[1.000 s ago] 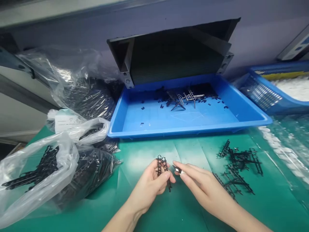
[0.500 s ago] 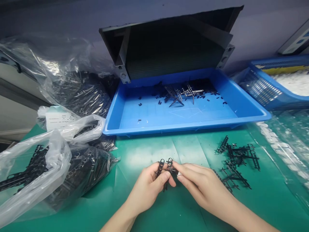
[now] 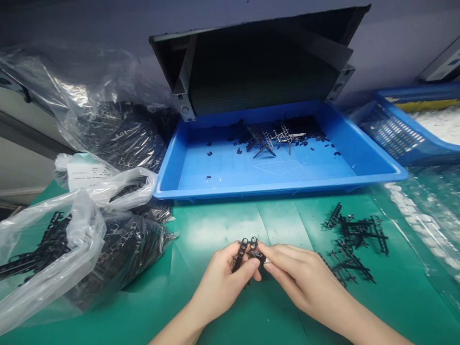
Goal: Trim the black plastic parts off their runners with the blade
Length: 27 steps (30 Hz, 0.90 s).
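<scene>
Both hands meet over the green mat, in the lower middle of the head view. Between the thumb and fingers of my left hand [image 3: 223, 278] is a black plastic strip with a row of rings [image 3: 240, 255]. The fingertips of my right hand [image 3: 302, 270] pinch a small dark piece [image 3: 259, 258] against the right-hand row of rings. Fingers partly cover the piece and the lower end of the strip. To the right of my right hand lies a loose pile of similar black strips [image 3: 361, 232].
A blue tray [image 3: 230, 192] with black strips and small bits stands behind the hands, below a dark chute [image 3: 258, 67]. Clear bags of black parts [image 3: 118, 254] sit at left. A blue basket [image 3: 391, 129] and clear plastic sheets [image 3: 427, 220] are at right.
The ringed strip has tilted slightly in my fingers, and the dark piece at my right fingertips shows more. Both hands stay almost in place; the view has shifted slightly.
</scene>
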Each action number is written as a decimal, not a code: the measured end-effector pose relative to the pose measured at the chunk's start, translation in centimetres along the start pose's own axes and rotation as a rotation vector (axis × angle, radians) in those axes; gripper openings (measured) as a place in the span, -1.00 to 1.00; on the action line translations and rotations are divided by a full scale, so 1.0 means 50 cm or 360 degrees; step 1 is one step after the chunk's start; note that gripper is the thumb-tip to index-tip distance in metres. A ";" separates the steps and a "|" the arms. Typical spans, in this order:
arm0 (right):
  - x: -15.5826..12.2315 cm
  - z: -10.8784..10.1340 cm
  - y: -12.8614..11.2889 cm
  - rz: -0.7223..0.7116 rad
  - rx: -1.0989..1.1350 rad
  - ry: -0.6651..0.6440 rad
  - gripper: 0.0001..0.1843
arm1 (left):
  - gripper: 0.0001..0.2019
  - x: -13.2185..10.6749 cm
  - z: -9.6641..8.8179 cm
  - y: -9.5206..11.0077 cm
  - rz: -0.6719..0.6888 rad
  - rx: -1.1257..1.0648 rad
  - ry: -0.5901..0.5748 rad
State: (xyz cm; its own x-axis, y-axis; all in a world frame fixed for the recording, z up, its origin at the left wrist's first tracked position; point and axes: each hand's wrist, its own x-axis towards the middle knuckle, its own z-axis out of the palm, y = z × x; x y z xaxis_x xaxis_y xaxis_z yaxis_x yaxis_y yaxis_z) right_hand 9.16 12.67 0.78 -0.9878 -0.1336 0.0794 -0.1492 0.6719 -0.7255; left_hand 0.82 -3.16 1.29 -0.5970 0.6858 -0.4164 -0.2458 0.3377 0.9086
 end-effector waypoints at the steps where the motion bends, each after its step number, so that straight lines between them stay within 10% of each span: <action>1: 0.000 0.000 0.000 -0.0001 0.0009 -0.0006 -0.62 | -0.85 0.002 0.001 -0.001 0.0006 0.0004 0.0011; 15: 0.006 0.030 -0.002 0.0074 0.0041 0.0202 -0.63 | -0.80 0.010 0.011 0.003 0.0070 0.0026 0.0061; 21: 0.000 0.027 0.012 0.0199 0.0020 0.0253 -0.62 | -0.85 -0.003 -0.069 0.045 -0.0115 0.0723 -0.0013; 27: 0.007 0.022 0.020 0.0327 -0.0002 0.0239 -0.58 | -0.82 -0.007 -0.099 -0.002 -0.0084 0.1320 0.0086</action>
State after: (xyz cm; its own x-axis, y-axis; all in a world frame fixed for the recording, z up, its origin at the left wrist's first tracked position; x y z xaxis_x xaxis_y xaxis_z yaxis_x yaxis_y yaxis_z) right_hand 8.70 12.52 -0.67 -0.9928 0.1153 0.0311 0.0553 0.6745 -0.7362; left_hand -2.73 -6.60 1.52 -0.6416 0.6309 -0.4362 0.3551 0.7484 0.5601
